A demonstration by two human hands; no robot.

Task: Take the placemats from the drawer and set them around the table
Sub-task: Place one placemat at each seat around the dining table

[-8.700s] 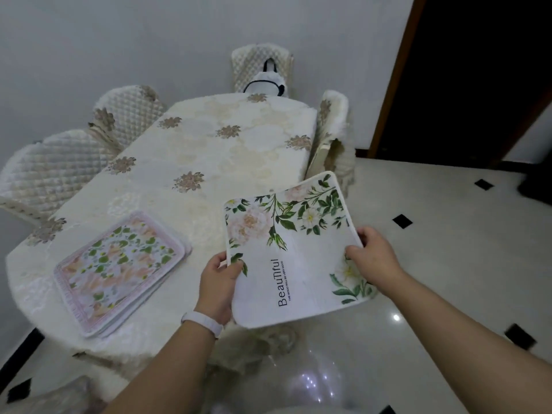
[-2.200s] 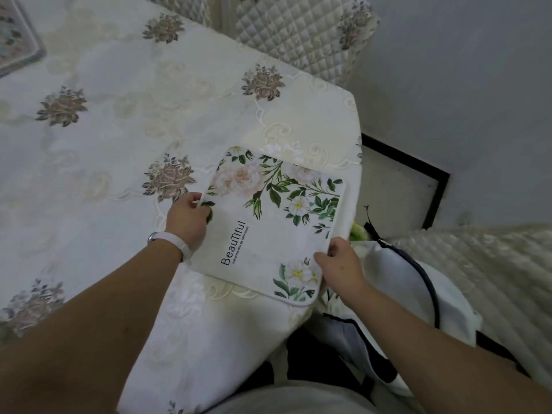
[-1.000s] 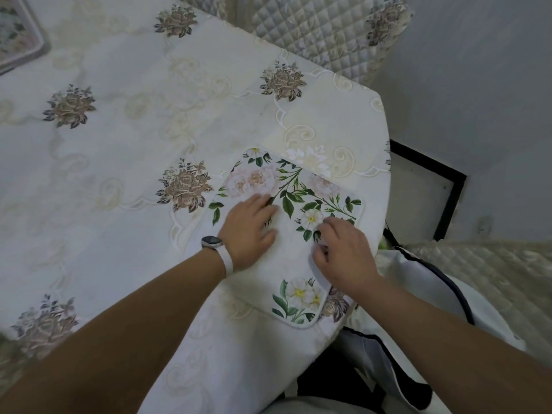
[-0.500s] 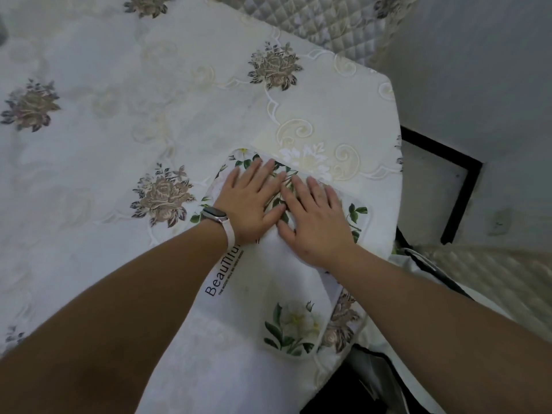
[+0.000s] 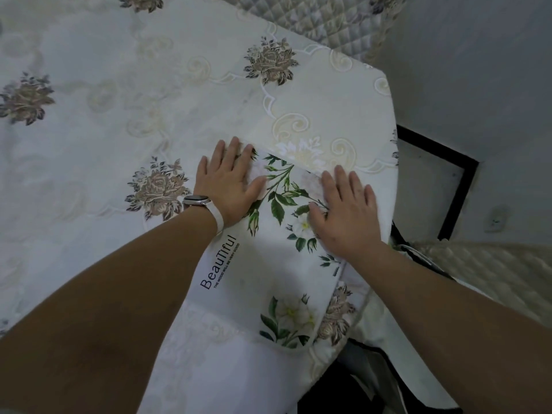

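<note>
A white placemat [image 5: 268, 264] printed with green leaves, pale flowers and the word "Beautiful" lies flat on the table [image 5: 149, 85] near its right end. My left hand [image 5: 230, 180], a white watch on its wrist, presses flat on the mat's far left corner with straight fingers. Flat on the mat's far right edge lies my right hand [image 5: 346, 210], fingers spread. Both hands are apart, with the leaf print showing between them. The mat's near right corner sits close to the table's edge.
The table wears a cream cloth with brown rose motifs. A quilted chair back [image 5: 313, 19] stands beyond the table's far corner, and another quilted seat [image 5: 490, 270] is at the right. A grey wall [image 5: 478, 70] and dark skirting [image 5: 457, 189] lie to the right.
My two hands, side by side at the mat's middle half a second ago, have slid apart to its far left and far right. The mat stays flat in place.
</note>
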